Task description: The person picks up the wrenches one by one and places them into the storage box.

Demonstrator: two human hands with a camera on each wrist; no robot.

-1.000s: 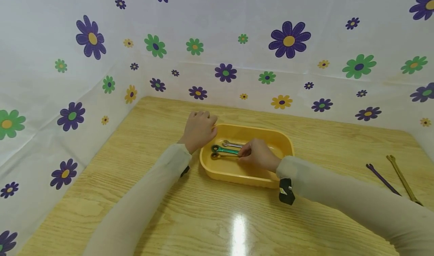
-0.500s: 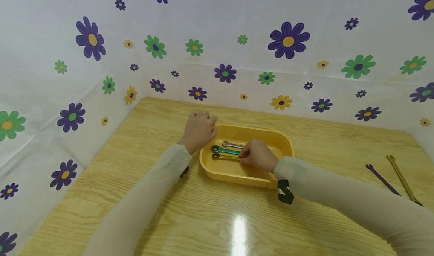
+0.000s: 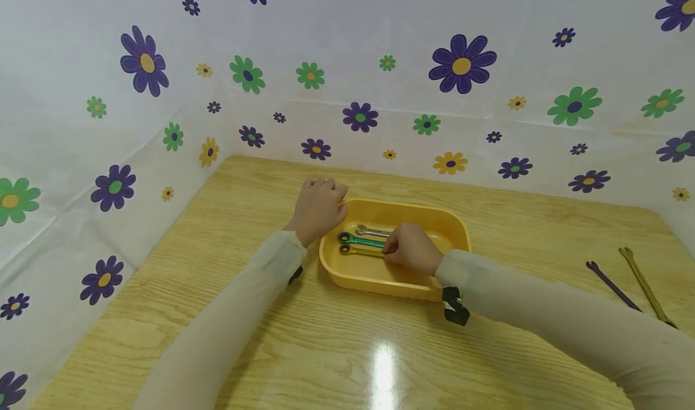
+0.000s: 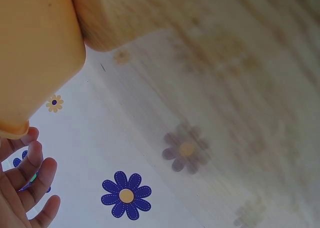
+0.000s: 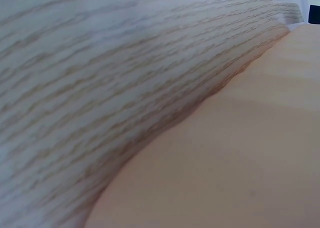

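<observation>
A yellow tray [image 3: 369, 271] sits on the wooden table and holds a silver wrench [image 3: 371, 231], a green wrench [image 3: 358, 240] and a gold wrench [image 3: 358, 251] side by side. My right hand [image 3: 404, 248] is inside the tray, fingers curled down on the wrench handles, apparently pinching the gold one; the handles are hidden under it. My left hand [image 3: 319, 208] rests against the tray's far left corner. In the left wrist view its fingers [image 4: 30, 178] lie loosely beside the tray's [image 4: 35, 53] edge, not wrapped round it. The right wrist view shows only the tray's outer wall [image 5: 240, 163] and table.
A purple wrench [image 3: 613, 286] and a long yellow wrench [image 3: 646, 286] lie on the table at the far right. Flowered white sheets wall in the table at the back and left. Bare wood lies in front of the tray.
My right hand and forearm have edged slightly left inside the tray. The left hand and the wrenches have stayed where they were.
</observation>
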